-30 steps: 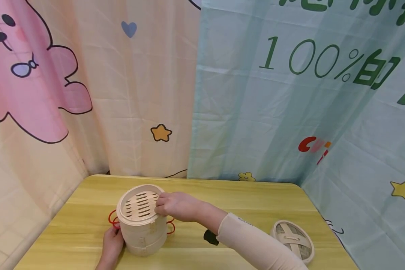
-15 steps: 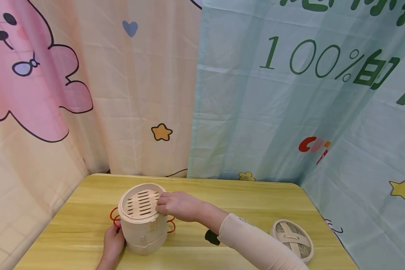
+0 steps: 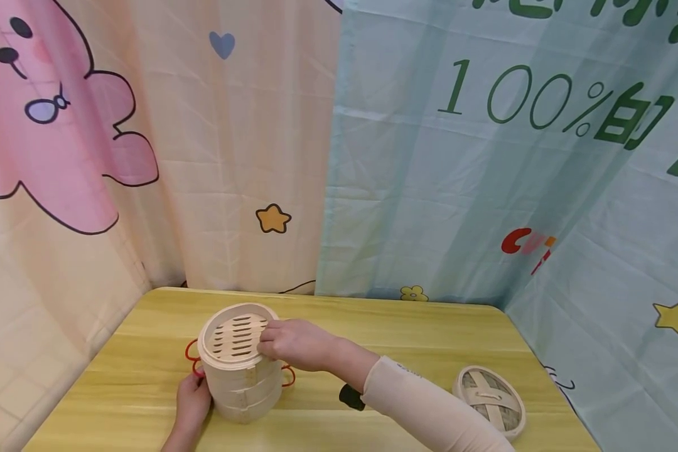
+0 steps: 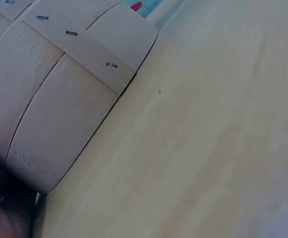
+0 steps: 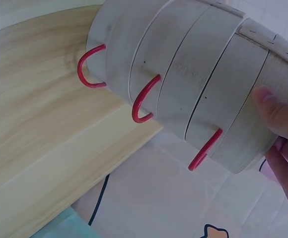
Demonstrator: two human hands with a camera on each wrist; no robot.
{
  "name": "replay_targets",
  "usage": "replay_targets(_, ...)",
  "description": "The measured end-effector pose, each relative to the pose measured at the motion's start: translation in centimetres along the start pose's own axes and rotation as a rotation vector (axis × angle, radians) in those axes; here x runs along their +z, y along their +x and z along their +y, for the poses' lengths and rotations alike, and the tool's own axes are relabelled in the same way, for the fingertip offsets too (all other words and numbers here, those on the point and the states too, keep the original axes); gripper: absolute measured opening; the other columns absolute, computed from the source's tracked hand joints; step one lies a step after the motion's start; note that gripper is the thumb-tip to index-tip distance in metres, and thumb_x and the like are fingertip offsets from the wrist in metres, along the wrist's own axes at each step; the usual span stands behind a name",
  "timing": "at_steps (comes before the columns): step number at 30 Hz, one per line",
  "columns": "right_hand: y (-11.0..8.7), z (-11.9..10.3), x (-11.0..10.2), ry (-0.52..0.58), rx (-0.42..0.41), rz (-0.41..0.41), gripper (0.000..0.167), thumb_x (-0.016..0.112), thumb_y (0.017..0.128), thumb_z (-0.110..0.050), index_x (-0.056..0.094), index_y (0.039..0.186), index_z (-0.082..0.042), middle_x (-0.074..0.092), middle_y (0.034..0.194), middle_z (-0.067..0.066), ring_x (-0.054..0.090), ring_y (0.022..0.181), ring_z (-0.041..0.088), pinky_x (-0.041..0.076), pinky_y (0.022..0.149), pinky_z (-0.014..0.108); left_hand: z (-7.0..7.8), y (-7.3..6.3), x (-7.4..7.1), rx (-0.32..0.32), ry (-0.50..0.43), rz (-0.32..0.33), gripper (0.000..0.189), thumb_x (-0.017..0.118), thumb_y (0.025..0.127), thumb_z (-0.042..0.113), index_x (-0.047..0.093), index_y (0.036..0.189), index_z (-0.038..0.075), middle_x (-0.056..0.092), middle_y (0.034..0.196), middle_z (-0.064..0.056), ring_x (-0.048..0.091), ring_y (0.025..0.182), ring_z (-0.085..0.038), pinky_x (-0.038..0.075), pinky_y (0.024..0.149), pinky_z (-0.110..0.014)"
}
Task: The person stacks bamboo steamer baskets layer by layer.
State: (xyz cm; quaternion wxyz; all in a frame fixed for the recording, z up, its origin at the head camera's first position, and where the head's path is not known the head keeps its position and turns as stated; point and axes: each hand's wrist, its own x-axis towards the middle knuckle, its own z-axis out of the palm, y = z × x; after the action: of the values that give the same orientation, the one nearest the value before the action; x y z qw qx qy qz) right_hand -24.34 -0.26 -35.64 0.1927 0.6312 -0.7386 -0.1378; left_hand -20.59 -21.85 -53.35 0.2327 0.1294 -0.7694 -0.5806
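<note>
A stacked bamboo steamer (image 3: 243,392) with red loop handles stands on the left part of the table. Slots run across the floor of its uppermost tier (image 3: 240,339). My right hand (image 3: 299,344) grips that tier's rim from the right; in the right wrist view the thumb (image 5: 269,106) lies against the outer wall. Low on the left side, my left hand (image 3: 194,398) holds the steamer by a red handle (image 3: 199,369). Only parts of the left fingers (image 4: 5,218) show in the left wrist view, beside the steamer wall (image 4: 59,114); their exact hold is partly hidden.
A round woven bamboo lid (image 3: 490,402) with crossed strips lies at the table's right, near my right sleeve (image 3: 424,402). The wood-grain table (image 3: 373,326) ends at printed curtains (image 3: 248,157) behind and at the sides.
Both hands stay on the steamer. The seams on its front have come closer into line, the lower one shifting right. The left red handles have shifted slightly. The view has drifted a little.
</note>
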Motion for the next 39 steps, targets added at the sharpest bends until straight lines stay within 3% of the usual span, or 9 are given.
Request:
replay_targets(9, 0.15, -0.16, 0.28, 0.023, -0.001, 0.036, 0.017, 0.067, 0.084, -0.019, 0.066, 0.1, -0.017, 0.061, 0.1, -0.007, 0.05, 0.098, 0.009, 0.04, 0.085, 0.016, 0.17, 0.07, -0.02, 0.04, 0.029, 0.005, 0.024, 0.043, 0.089, -0.004, 0.057, 0.071, -0.009, 0.056, 0.068, -0.012, 0.044, 0.061, -0.003, 0.038, 0.056, -0.017)
replay_targets(17, 0.44, -0.5, 0.35, 0.044, 0.019, 0.015, 0.022, 0.068, 0.084, -0.023, 0.065, 0.105, -0.017, 0.06, 0.102, -0.007, 0.049, 0.097, 0.009, 0.038, 0.086, 0.016, 0.15, -0.14, -0.1, 0.036, 0.027, -0.002, 0.016, 0.045, 0.086, -0.01, 0.058, 0.08, -0.016, 0.059, 0.07, -0.011, 0.046, 0.063, 0.0, 0.039, 0.058, -0.016)
replay_targets(30, 0.61, -0.51, 0.3, 0.056, 0.018, 0.01, 0.022, 0.067, 0.084, -0.024, 0.064, 0.105, -0.017, 0.059, 0.1, -0.007, 0.049, 0.096, 0.009, 0.039, 0.083, 0.015, 0.37, -0.17, 0.0, 0.021, 0.001, -0.016, 0.017, 0.044, 0.087, -0.008, 0.058, 0.09, -0.018, 0.061, 0.086, -0.021, 0.047, 0.072, 0.005, 0.039, 0.064, -0.011)
replay_targets(39, 0.57, -0.35, -0.05, 0.067, 0.008, -0.002, 0.021, 0.068, 0.084, -0.022, 0.065, 0.104, -0.017, 0.06, 0.101, -0.007, 0.05, 0.097, 0.009, 0.039, 0.084, 0.015, 0.25, -0.19, 0.1, 0.047, -0.037, 0.001, 0.014, 0.045, 0.084, -0.012, 0.058, 0.083, -0.018, 0.06, 0.073, -0.002, 0.048, 0.068, 0.004, 0.041, 0.061, -0.012)
